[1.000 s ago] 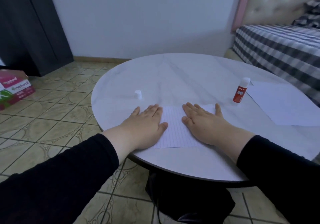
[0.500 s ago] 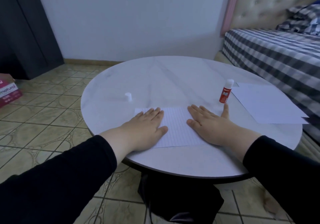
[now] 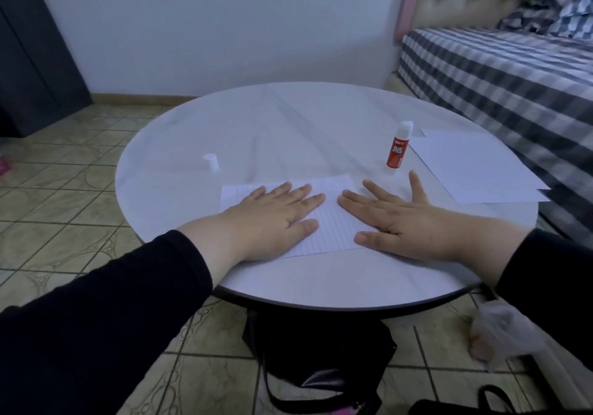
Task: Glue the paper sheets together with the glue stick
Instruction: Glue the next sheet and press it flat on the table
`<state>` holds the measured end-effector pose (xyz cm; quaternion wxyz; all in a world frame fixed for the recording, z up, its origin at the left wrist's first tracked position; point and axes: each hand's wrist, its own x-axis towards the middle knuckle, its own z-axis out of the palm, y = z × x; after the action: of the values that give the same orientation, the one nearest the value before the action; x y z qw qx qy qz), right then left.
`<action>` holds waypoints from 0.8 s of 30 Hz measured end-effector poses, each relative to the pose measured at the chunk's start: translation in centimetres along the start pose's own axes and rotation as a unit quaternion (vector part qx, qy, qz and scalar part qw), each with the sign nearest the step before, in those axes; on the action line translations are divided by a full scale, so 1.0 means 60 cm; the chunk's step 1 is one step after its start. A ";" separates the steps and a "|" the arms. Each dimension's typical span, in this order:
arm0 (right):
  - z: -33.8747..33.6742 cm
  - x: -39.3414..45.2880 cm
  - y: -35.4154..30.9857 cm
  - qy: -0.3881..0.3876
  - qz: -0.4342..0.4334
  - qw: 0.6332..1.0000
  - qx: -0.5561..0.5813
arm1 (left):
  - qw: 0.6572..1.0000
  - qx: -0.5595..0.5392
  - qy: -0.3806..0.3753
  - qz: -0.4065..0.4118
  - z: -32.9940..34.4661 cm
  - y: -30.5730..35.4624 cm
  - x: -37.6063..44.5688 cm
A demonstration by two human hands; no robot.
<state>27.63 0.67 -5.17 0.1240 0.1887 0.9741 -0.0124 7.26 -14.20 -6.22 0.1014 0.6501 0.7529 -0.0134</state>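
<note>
a person's view looking down at a round white table (image 3: 288, 119) with a marbled top. both arms reach forward in black sleeves (image 3: 106, 324).

the left hand (image 3: 272, 219) lies flat, palm down, on the left part of a lined sheet (image 3: 333, 222) near the table's front edge. its fingers are straight and slightly spread, gripping nothing, only pressing the paper. the right hand (image 3: 404, 222) also lies flat with its fingers straight and spread wide; the thumb and the inner fingers rest on the sheet's right edge, while the rest of the hand lies on bare table beyond the paper. it grips nothing either. the two hands are near each other but apart, with a strip of lined paper showing between them.

the glue stick (image 3: 398, 150) stands upright just behind the right hand, not touched by it. it has a red label and a white tip, with no cap on. its white cap (image 3: 210, 161) stands alone on the table, well off to the left, behind the left hand.

a second stack of plain sheets (image 3: 475, 164) lies flat on the right side of the table, just beside the glue stick, one corner hanging past the rim.

beyond the table there is a pale wall, a tiled floor (image 3: 64, 190), a dark wardrobe (image 3: 35, 49) at the left and a bed (image 3: 500, 71) with a grey checked cover at the right. a black bag (image 3: 321, 350) sits on the floor under the table.
</note>
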 end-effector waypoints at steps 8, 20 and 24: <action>-0.018 0.035 0.003 0.009 0.035 0.999 0.027 | 1.000 0.007 0.002 -0.002 0.003 0.002 -0.002; -0.004 -0.029 -0.016 0.003 0.010 1.000 0.028 | 0.996 -0.042 0.047 0.069 0.004 0.014 -0.015; 0.000 -0.026 -0.012 -0.010 0.023 0.998 0.062 | 0.990 -0.020 -0.019 0.136 0.008 0.022 -0.049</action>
<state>28.76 -0.54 -4.80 0.1224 0.2178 0.9656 -0.0717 9.02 -16.91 -6.04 0.1298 0.7437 0.6558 0.0031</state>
